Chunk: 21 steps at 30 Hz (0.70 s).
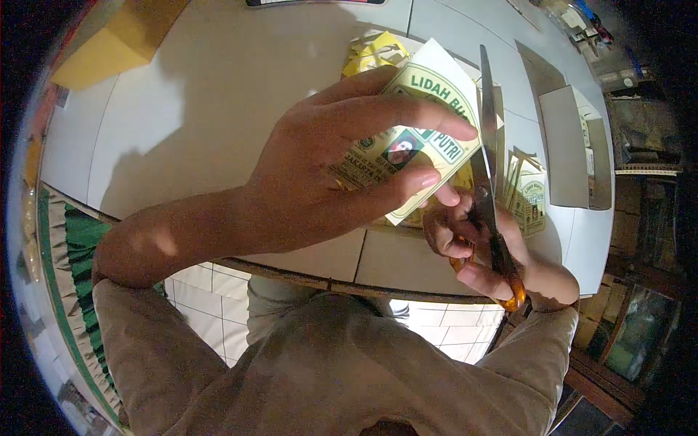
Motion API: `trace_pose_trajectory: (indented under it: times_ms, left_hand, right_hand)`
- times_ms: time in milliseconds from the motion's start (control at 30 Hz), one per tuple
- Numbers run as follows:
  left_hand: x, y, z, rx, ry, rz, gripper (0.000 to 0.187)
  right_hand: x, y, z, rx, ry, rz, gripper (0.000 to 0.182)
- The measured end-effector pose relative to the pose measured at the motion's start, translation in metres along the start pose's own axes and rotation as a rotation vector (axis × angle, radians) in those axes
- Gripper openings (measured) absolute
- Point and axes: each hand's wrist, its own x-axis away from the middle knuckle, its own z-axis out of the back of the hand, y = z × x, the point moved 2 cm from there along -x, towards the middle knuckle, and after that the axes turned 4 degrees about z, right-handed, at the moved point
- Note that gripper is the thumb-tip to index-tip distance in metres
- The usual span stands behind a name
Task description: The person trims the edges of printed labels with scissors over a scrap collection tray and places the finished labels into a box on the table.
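Note:
My left hand (327, 145) holds a printed paper label (436, 91) with green lettering, thumb and fingers gripping it from the left. Orange-handled scissors (488, 134) are in my right hand (480, 240), its fingers in the handles. The blades point away from me, slightly apart, along the right edge of the label. Yellow paper scraps (378, 54) lie behind my left hand. To the right of the scissors is a stack of similar labels (529, 192).
A pale tiled table (196, 109) spans the view. An open white box (567, 152) stands on its right side, and a yellow-brown box (109, 51) at the back left. Assorted items (582, 36) lie beyond the far right edge.

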Motion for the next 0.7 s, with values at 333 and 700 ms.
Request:
trace_pose_trajectory:
  times_ms: [333, 700]
  left_hand:
    - [-0.0008, -0.0025, 0.0014, 0.071, -0.011, 0.055, 0.028]
    - [-0.0052, 0.0013, 0.0059, -0.003, -0.063, -0.004, 0.027]
  right_hand:
    - [-0.0009, -0.0056, -0.0005, 0.013, 0.016, -0.035, 0.036]
    - [-0.0016, -0.0052, 0.0006, 0.011, -0.006, -0.054, 0.034]
